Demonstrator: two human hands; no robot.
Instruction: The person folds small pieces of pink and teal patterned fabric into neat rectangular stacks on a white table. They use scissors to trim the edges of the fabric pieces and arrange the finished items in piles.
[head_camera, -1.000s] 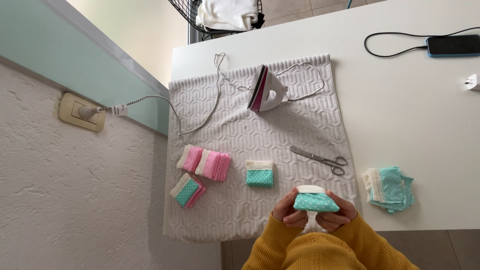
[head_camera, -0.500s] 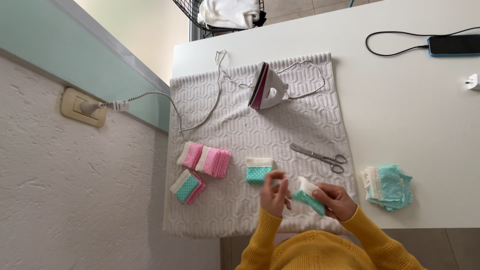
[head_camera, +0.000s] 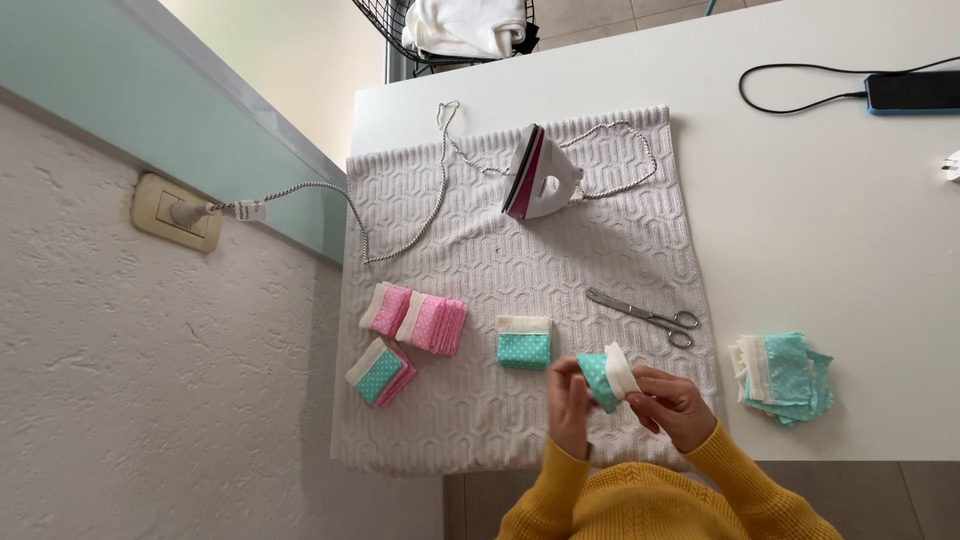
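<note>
Both hands, left hand (head_camera: 572, 412) and right hand (head_camera: 672, 402), grip one folded teal-and-white cloth piece (head_camera: 607, 376), fingers closed on it, raised above the near edge of the grey towel (head_camera: 480, 250). A second teal piece (head_camera: 524, 342) lies just left; scissors (head_camera: 645, 317) lie beyond.

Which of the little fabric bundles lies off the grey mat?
The teal stack on the bare white table, right of the scissors. The pink bundles and the other teal ones lie on the mat or sit in the hands.
</note>
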